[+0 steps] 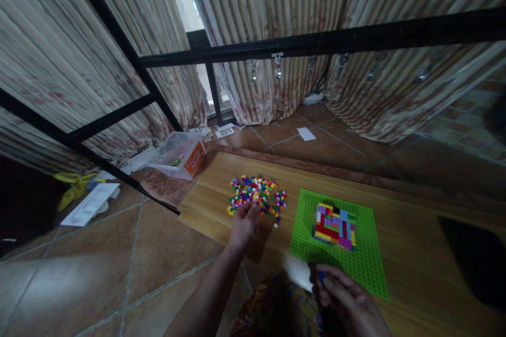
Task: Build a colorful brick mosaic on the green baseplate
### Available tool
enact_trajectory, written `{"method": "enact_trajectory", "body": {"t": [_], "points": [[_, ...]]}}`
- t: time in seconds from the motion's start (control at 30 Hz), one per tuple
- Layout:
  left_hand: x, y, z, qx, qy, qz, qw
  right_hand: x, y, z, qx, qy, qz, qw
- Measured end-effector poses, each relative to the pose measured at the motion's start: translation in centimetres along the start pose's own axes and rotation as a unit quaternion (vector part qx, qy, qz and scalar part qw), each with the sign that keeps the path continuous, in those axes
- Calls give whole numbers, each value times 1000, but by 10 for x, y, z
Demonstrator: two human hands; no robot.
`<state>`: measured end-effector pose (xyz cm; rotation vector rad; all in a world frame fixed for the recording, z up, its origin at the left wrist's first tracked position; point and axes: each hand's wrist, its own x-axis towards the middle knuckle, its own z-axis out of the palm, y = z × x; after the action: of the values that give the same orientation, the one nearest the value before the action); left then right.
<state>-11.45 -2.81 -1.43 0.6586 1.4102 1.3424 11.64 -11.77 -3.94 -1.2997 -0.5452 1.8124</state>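
A loose pile of small coloured building bricks (253,189) lies on the wooden table. At its near edge my left hand (244,221) reaches down with thumb and fingertips pinched together; what is between them, if anything, is too small to make out. A green studded baseplate (302,231) lies to the right, carrying a low block built of many-coloured bricks (335,226). Near the table's front edge, just below the baseplate, my right hand (343,295) is closed on a small blue brick (321,276). A dark strip beside those fingers is unclear.
Beyond the left end of the wooden table (209,205) a clear plastic box (169,155) with an orange label sits on the floor. A dark flat object (470,258) lies on the right. Black metal bars (237,52) cross in front of the curtains. White packaging (90,204) rests at far left.
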Motion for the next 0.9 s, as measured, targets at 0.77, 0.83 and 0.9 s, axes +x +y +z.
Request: {"method": "enact_trajectory", "body": {"t": [0.77, 0.83, 0.9], "points": [[41, -3, -2, 118, -18, 24, 993, -5, -3, 0, -34, -10, -33, 999], [38, 1, -1, 107, -24, 33, 993, -4, -1, -1, -33, -17, -32, 999], [34, 5, 0, 100, -31, 44, 994, -3, 0, -1, -33, -23, -32, 999]]}}
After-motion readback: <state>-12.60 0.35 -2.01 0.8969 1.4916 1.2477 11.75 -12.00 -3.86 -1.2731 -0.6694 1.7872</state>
